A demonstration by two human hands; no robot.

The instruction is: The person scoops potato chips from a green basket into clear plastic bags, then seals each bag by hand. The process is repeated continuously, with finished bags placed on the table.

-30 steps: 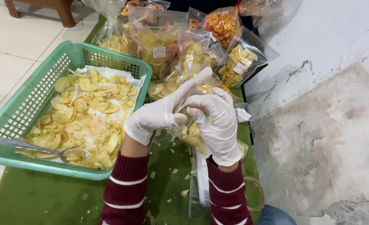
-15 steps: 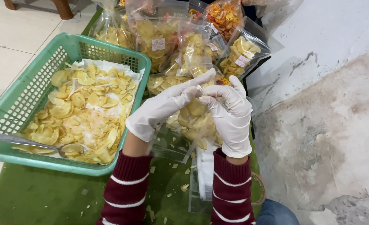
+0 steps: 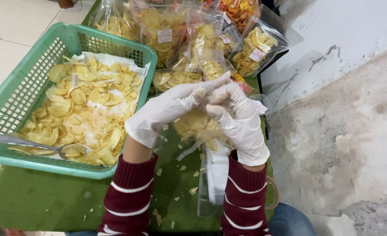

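Two gloved hands meet at the top of a clear bag of chips (image 3: pixel 198 126): left hand (image 3: pixel 167 109) and right hand (image 3: pixel 237 116) both pinch its gathered neck, holding it above the green table (image 3: pixel 40 201). Beside them, a green basket (image 3: pixel 23 87) holds loose chips (image 3: pixel 84 105) and a spoon (image 3: pixel 32 144); filled bags (image 3: pixel 176 39) lie behind.

Basket (image 3: pixel 32 70) left of hands (image 3: pixel 211 105), bags (image 3: pixel 202 39) behind.

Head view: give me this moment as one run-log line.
left hand: gloved, on bag top | right hand: gloved, gripping clear chip bag | green basket: loose chips, spoon | filled bags: behind
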